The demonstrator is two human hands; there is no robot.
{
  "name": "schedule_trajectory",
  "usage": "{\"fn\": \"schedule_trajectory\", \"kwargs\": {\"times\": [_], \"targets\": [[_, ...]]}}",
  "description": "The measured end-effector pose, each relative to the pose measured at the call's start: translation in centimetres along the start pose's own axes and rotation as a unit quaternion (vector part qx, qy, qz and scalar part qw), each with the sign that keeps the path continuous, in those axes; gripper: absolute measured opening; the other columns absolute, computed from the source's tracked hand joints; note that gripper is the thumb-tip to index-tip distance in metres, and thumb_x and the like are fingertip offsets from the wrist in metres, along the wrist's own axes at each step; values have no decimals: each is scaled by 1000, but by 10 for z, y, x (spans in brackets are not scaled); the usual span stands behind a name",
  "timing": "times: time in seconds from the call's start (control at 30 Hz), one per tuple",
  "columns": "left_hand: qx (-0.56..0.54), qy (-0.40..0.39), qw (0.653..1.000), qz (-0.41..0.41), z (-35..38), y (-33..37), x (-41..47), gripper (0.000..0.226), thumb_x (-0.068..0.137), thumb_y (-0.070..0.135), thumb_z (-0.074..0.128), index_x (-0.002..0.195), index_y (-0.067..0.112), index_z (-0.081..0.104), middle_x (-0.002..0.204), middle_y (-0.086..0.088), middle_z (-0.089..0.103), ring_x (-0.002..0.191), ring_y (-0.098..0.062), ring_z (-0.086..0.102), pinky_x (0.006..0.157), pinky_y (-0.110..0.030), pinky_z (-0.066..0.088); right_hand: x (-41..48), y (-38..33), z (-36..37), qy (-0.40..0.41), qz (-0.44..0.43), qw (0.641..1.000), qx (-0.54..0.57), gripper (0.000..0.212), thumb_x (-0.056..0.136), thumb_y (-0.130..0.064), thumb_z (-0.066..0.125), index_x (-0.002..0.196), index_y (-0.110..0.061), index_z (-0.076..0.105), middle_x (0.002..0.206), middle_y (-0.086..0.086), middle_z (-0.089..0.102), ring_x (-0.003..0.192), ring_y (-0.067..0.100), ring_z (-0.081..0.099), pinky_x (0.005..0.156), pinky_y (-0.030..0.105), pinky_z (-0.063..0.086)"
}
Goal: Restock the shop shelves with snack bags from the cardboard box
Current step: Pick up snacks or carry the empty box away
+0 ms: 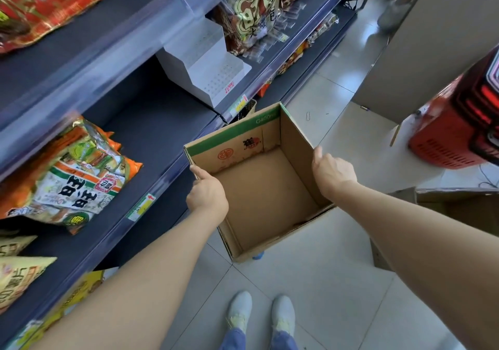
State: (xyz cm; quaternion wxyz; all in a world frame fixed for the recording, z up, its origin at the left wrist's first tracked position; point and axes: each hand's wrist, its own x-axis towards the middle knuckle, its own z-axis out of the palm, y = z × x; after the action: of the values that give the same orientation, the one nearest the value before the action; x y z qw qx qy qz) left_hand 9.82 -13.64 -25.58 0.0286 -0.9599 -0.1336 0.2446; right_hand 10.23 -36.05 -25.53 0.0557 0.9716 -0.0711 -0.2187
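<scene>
Pale sneakers on tile, just short of the open brown cardboard box. Left hand curled on box's left wall, index finger laid along rim. Right hand clasps right wall, fingers hooked over edge. Left of box: dark grey shelf, orange-and-green snack bag lying on it

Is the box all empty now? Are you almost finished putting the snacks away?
Nearly, it seems. Done: the cardboard box shows only its bare bottom, and snack bags lie on the shelf. In hand: the left hand and right hand each hold a side wall of the box. Left: that shelf has bare space beside the bags, so it may need more from elsewhere.
</scene>
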Motion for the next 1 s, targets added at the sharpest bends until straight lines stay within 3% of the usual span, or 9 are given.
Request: {"fn": "schedule_trajectory", "kwargs": {"times": [0.17,0.3,0.4,0.5,0.77,0.87,1.0], "targets": [[-24,0,1000,1,-35,1,1,70,95,-2,42,147,-8,-3,131,-24,50,117,-35,54,90,-40,46,-14,2,-22,-7,5,1000,13,46,88,8,39,133,2,30,115,17,60,103,34,60,69,34,39],[-31,20,999,20,-70,1,-8,73,93,-3,45,148,-7,-2,132,-22,50,118,-34,53,92,-39,45,-35,10,-54,0,23,1000,14,53,87,8,42,137,3,27,117,17,60,107,34,59,74,34,42],[-28,32,998,45,-101,2,-24,76,91,-3,49,148,-6,-1,135,-21,48,122,-34,50,94,-39,44,-55,17,-78,21,46,998,33,47,87,8,41,133,2,31,112,17,62,102,34,61,72,34,42],[-13,47,996,80,-134,6,-41,75,91,-3,49,148,-7,0,140,-23,43,127,-35,45,99,-40,41,-83,27,-102,47,81,994,64,38,88,8,38,125,0,37,108,17,64,97,35,62,68,34,40],[15,97,977,188,-201,56,-103,75,90,0,50,149,-5,4,140,-25,43,127,-37,46,98,-43,43,-169,80,-145,103,203,966,121,40,86,11,42,125,5,40,114,22,62,104,38,61,71,37,45],[23,112,963,245,-211,85,-135,73,90,-1,50,148,-7,5,138,-24,45,126,-37,48,95,-42,45,-207,110,-146,119,256,949,142,43,87,10,43,129,6,39,115,21,61,105,39,61,76,39,48],[42,123,937,325,-213,130,-190,71,90,-4,48,147,-9,6,139,-26,42,128,-38,45,97,-42,43,-259,153,-132,118,333,921,162,40,88,9,44,128,5,40,114,22,61,103,39,61,70,38,44]]}}
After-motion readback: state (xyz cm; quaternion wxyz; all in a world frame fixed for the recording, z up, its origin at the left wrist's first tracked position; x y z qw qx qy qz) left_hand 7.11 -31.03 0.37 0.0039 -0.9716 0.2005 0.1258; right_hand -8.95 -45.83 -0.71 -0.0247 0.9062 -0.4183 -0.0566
